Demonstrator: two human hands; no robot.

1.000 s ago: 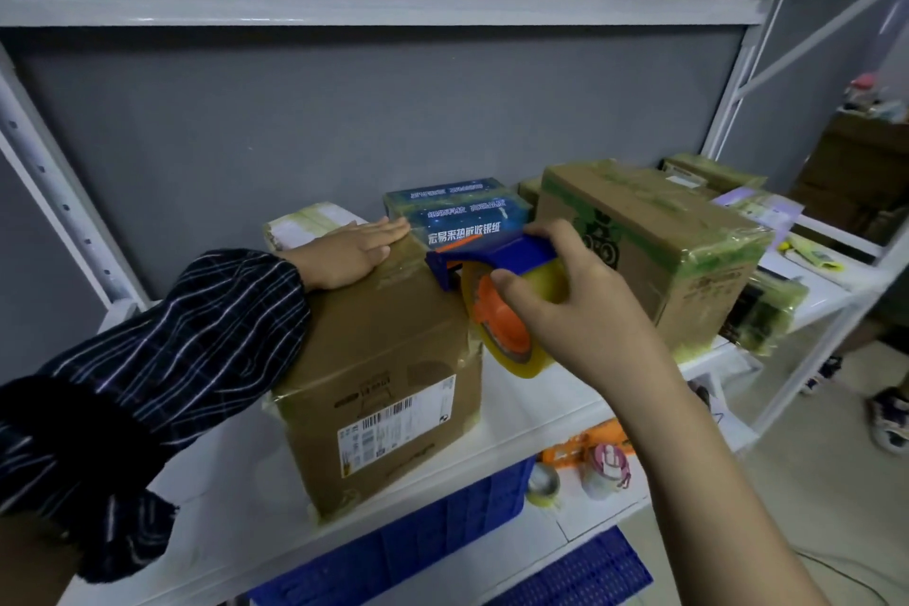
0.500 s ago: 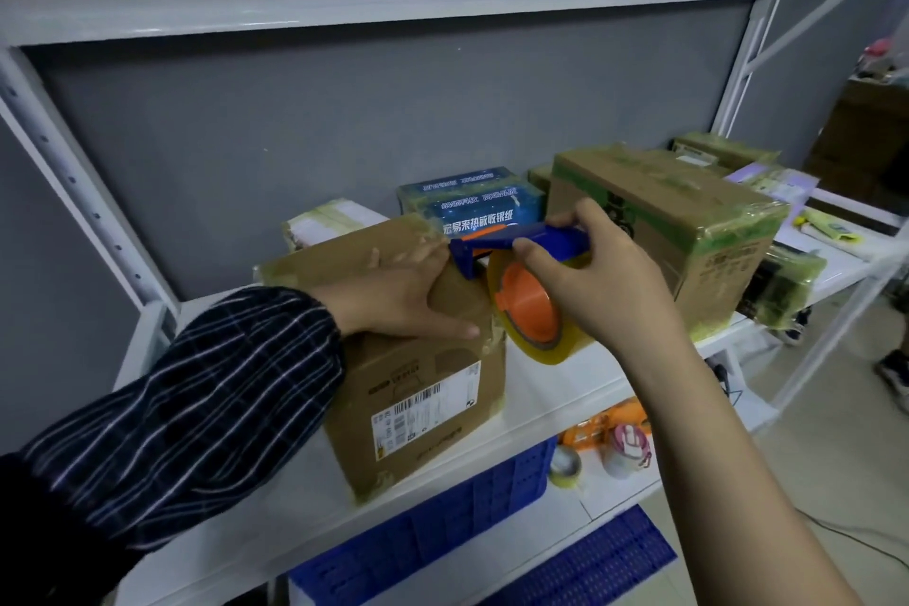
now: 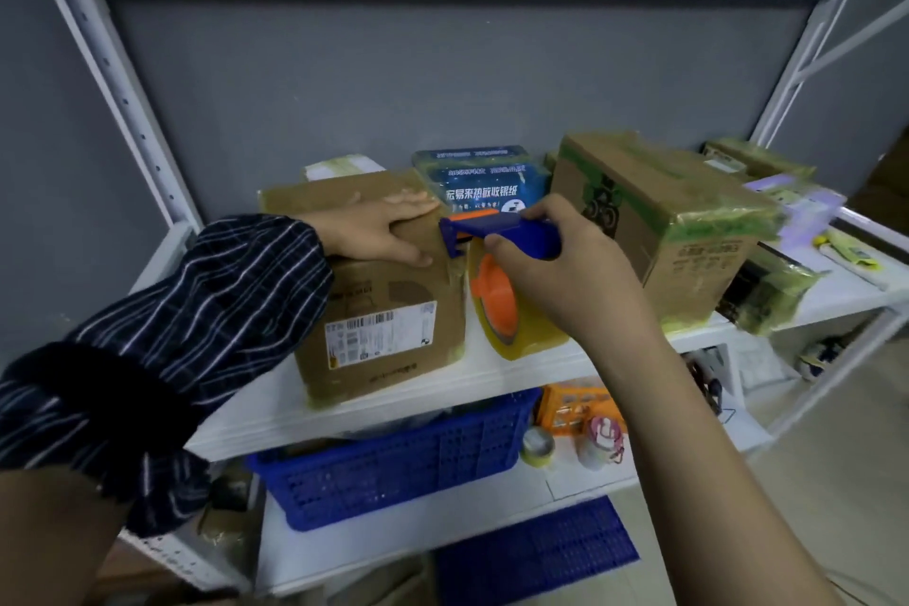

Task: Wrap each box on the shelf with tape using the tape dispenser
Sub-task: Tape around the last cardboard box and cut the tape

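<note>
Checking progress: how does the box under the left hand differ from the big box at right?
The labelled box shows a white barcode label; the big box has green print. The left hand rests on the labelled box; the big box is untouched. Both are brown cardboard.

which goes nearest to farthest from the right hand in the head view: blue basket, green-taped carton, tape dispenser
1. tape dispenser: gripped in the right hand.
2. green-taped carton: close beside it, on the right.
3. blue basket: a level lower, down to the left.
</note>
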